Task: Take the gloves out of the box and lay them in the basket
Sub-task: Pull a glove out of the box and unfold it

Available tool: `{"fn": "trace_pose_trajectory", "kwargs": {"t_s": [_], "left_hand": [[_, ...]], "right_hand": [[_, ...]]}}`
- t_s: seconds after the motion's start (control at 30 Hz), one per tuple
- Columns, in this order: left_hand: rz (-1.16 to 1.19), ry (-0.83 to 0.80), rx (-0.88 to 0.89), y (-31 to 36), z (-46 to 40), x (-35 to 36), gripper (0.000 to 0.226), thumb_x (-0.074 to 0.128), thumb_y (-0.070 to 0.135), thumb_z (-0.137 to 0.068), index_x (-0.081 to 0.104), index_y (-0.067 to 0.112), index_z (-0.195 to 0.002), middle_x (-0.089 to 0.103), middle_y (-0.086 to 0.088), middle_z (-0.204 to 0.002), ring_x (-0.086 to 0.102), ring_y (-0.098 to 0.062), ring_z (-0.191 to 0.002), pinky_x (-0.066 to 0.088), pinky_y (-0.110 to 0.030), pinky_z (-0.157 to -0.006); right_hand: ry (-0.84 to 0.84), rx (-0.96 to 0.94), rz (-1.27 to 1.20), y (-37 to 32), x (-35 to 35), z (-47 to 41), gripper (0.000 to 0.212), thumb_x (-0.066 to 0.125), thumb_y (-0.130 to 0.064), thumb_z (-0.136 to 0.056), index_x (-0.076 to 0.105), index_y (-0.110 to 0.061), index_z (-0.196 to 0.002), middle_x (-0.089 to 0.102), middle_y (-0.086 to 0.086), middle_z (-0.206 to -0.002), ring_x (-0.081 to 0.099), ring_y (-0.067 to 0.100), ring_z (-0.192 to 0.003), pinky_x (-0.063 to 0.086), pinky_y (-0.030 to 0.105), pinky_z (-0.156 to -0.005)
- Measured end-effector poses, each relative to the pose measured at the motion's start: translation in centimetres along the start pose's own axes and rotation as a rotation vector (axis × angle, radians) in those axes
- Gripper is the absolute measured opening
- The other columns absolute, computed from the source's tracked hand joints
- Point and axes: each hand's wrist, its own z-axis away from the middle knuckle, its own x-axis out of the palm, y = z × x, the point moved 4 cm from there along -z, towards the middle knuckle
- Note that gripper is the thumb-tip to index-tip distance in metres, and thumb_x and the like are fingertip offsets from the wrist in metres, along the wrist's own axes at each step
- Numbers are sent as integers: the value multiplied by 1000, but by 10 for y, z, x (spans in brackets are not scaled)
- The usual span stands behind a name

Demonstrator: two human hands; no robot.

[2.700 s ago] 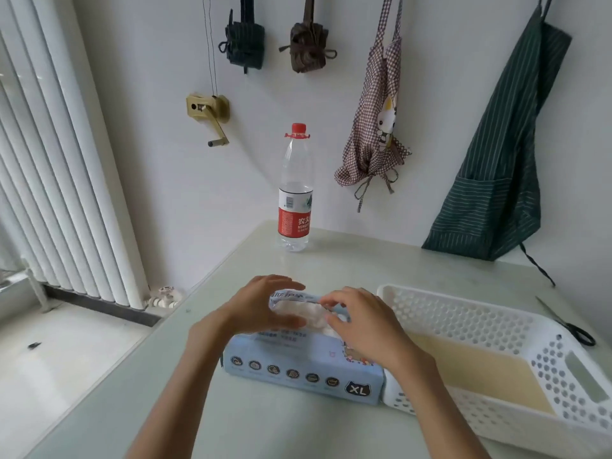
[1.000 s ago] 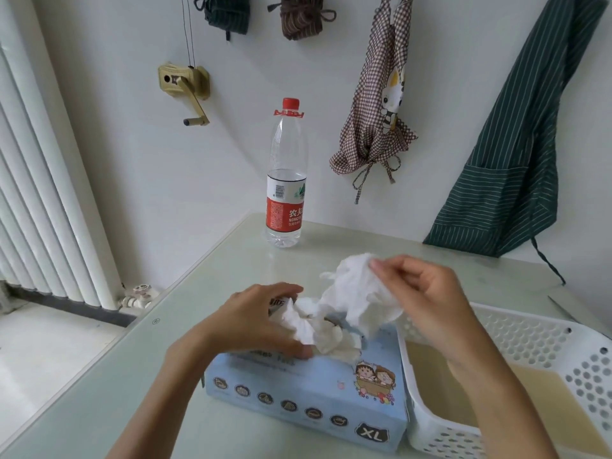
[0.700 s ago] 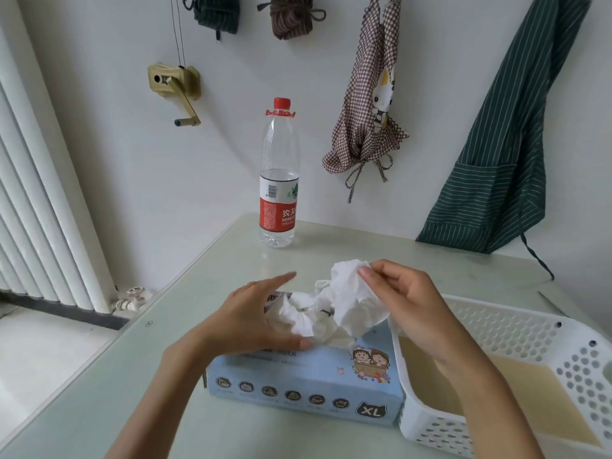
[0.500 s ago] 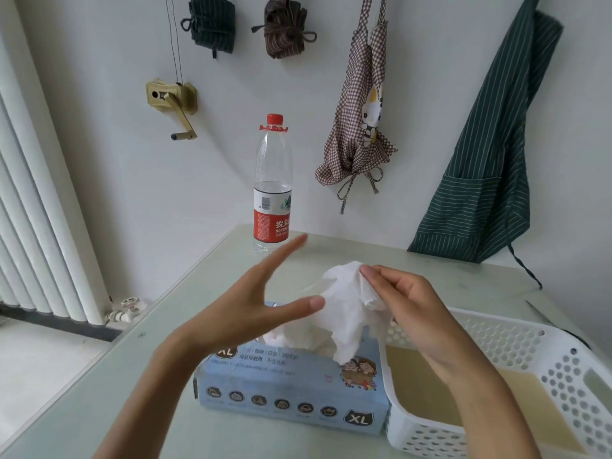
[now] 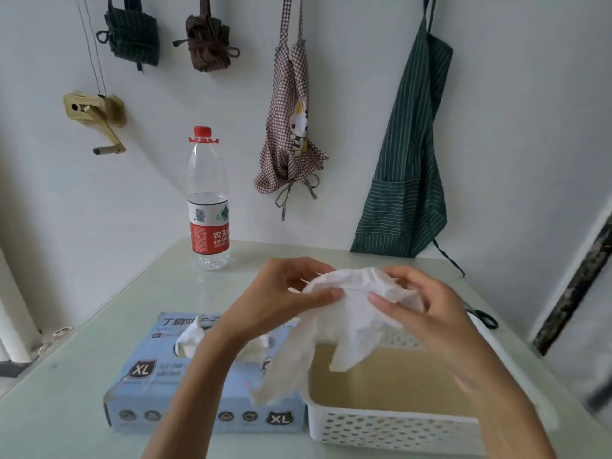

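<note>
Crinkled white glove (image 5: 344, 323) hangs pinched between both hands above the perforated plastic basket (image 5: 394, 432).

Water bottle (image 5: 208, 207), hanging aprons (image 5: 405, 180), scissors (image 5: 482, 318)

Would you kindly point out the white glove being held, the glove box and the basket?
white glove (image 5: 351, 313): head view, on its crumpled palm between the hands.
glove box (image 5: 145, 369): head view, on its blue top beside the XL mark.
basket (image 5: 397, 432): head view, on its perforated near wall.

We see a white wall (image 5: 496, 94) with hanging aprons, a pale green table (image 5: 82, 376), and a radiator (image 5: 13, 326) at left.
</note>
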Motion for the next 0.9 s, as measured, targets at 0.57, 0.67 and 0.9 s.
{"fn": "trace_pose_trajectory", "kwargs": {"t_s": [0.57, 0.67, 0.9], "left_hand": [[133, 13, -105, -8, -30, 39, 20, 59, 30, -90, 65, 11, -91, 68, 2, -69, 55, -10, -59, 44, -19, -55], [157, -57, -105, -2, -31, 40, 15, 67, 23, -85, 70, 9, -89, 72, -3, -76, 64, -7, -65, 49, -16, -59], [-67, -16, -67, 6, -39, 50, 18, 63, 26, -89, 69, 9, -86, 72, -9, -77, 61, -12, -60, 53, -27, -68]], "right_hand": [[276, 123, -118, 19, -81, -8, 23, 62, -32, -90, 71, -11, -94, 71, 13, -94, 66, 23, -89, 50, 37, -85], [265, 215, -85, 23, -91, -16, 17, 59, -23, -93, 69, -10, -98, 72, 11, -96, 68, 24, -90, 52, 40, -83], [163, 300, -230, 32, -93, -4, 16, 63, -22, -88, 72, -12, -95, 75, 7, -89, 71, 18, -79, 54, 32, -78]]}}
